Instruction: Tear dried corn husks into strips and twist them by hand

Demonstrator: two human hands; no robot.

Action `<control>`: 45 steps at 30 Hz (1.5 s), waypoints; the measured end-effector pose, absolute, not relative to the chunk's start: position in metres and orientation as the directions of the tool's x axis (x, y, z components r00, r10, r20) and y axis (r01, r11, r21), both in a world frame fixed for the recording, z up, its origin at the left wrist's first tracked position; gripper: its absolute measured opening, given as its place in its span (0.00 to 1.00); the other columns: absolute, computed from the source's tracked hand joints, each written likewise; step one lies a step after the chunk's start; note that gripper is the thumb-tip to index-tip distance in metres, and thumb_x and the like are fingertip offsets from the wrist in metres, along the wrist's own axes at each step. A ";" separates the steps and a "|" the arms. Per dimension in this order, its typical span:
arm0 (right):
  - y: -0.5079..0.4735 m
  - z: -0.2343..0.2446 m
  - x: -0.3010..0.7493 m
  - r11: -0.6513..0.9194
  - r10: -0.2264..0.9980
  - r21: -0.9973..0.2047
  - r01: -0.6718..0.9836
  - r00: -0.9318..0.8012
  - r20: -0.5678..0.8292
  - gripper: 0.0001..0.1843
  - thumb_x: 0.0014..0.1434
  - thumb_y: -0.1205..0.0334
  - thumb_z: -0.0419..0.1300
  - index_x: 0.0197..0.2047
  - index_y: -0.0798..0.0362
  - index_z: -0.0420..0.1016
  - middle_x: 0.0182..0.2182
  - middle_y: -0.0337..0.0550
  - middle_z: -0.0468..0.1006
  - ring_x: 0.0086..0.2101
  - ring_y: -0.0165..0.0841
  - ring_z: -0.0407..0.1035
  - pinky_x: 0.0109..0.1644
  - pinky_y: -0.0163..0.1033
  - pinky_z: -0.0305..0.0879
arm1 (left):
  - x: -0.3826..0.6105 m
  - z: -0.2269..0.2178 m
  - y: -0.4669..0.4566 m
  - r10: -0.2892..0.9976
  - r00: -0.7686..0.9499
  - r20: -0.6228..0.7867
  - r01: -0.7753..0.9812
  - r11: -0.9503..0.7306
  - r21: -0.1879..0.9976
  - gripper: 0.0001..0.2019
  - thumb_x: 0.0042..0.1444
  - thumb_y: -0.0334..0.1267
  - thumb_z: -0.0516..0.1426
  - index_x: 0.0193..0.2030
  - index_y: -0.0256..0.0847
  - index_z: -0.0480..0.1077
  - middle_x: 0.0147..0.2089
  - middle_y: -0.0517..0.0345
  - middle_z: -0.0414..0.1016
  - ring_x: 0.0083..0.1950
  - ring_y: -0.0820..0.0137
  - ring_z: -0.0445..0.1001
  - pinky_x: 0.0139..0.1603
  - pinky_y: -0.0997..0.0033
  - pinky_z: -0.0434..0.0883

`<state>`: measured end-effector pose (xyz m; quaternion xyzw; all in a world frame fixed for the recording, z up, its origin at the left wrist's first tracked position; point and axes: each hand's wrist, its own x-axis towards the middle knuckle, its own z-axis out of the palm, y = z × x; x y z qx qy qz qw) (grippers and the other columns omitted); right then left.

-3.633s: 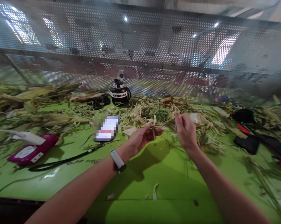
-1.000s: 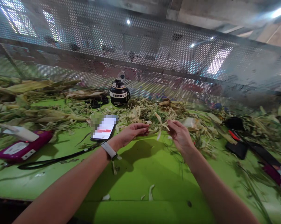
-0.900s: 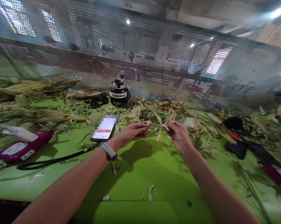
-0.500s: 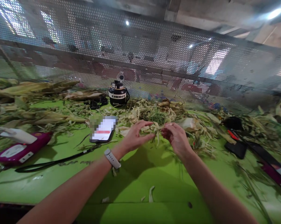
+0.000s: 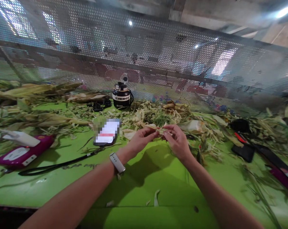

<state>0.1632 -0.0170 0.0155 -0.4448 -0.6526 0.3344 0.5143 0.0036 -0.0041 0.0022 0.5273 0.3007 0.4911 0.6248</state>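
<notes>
Both my hands meet above the green table (image 5: 139, 190), pinching a small bundle of pale dry corn husk strips (image 5: 160, 129) between them. My left hand (image 5: 141, 140), with a white watch on the wrist, grips the bundle's left end with thumb and fingers. My right hand (image 5: 176, 141) is closed on the right end, fingers curled round the strips. A heap of husks and green fibres (image 5: 163, 116) lies just behind the hands.
A phone (image 5: 107, 132) lies left of my hands, with a black lanyard (image 5: 60, 165) trailing from it. A black jug (image 5: 122, 95) stands by the perforated metal screen (image 5: 158, 57). A magenta device (image 5: 22, 152) sits far left; black and red tools (image 5: 244, 143) lie right. Corn stalks (image 5: 39, 119) cover the left.
My hands, which held a husk strip stretched apart a second ago, have come together and now pinch it bunched between them, slightly lower and nearer to me.
</notes>
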 end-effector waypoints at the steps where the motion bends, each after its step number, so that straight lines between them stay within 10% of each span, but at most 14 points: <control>1: -0.016 0.014 0.164 0.404 0.914 -0.871 0.280 -0.088 0.396 0.09 0.55 0.59 0.57 0.39 0.52 0.68 0.29 0.39 0.74 0.29 0.32 0.71 0.35 0.37 0.67 | 0.004 0.002 -0.004 0.936 0.319 0.145 -0.333 -0.033 0.942 0.13 0.45 0.38 0.64 0.40 0.40 0.74 0.39 0.57 0.77 0.41 0.71 0.71 0.47 0.68 0.66; 21: -0.018 0.007 0.160 0.350 0.934 -0.891 0.289 -0.185 0.307 0.08 0.58 0.58 0.53 0.41 0.51 0.61 0.22 0.33 0.71 0.21 0.28 0.65 0.26 0.33 0.62 | 0.005 -0.004 -0.001 0.958 0.269 -0.095 -0.630 0.250 0.735 0.09 0.42 0.31 0.66 0.33 0.36 0.74 0.31 0.59 0.76 0.32 0.76 0.73 0.38 0.76 0.69; 27: -0.019 0.007 0.169 0.517 0.793 -0.473 0.713 -0.192 0.578 0.09 0.60 0.58 0.53 0.42 0.52 0.67 0.18 0.33 0.67 0.20 0.29 0.62 0.26 0.34 0.56 | 0.002 -0.001 0.001 0.953 0.261 -0.157 -0.657 0.294 0.694 0.05 0.47 0.28 0.63 0.33 0.36 0.74 0.31 0.58 0.77 0.32 0.75 0.75 0.37 0.77 0.71; 32: -0.019 0.004 0.170 0.736 0.566 -0.058 0.674 -0.567 0.598 0.13 0.59 0.64 0.52 0.46 0.51 0.71 0.25 0.41 0.76 0.25 0.31 0.68 0.31 0.35 0.60 | 0.003 -0.004 0.000 0.956 0.270 -0.118 -0.672 0.275 0.687 0.06 0.46 0.29 0.64 0.32 0.36 0.73 0.32 0.58 0.77 0.33 0.76 0.75 0.36 0.78 0.70; 45: -0.026 -0.001 0.161 0.789 0.428 0.069 0.611 -0.626 0.652 0.12 0.63 0.66 0.52 0.45 0.51 0.74 0.34 0.45 0.79 0.33 0.33 0.71 0.38 0.37 0.66 | 0.005 -0.004 -0.004 0.952 0.301 -0.048 -0.625 0.235 0.744 0.10 0.41 0.34 0.67 0.31 0.35 0.73 0.28 0.59 0.74 0.30 0.75 0.72 0.31 0.77 0.67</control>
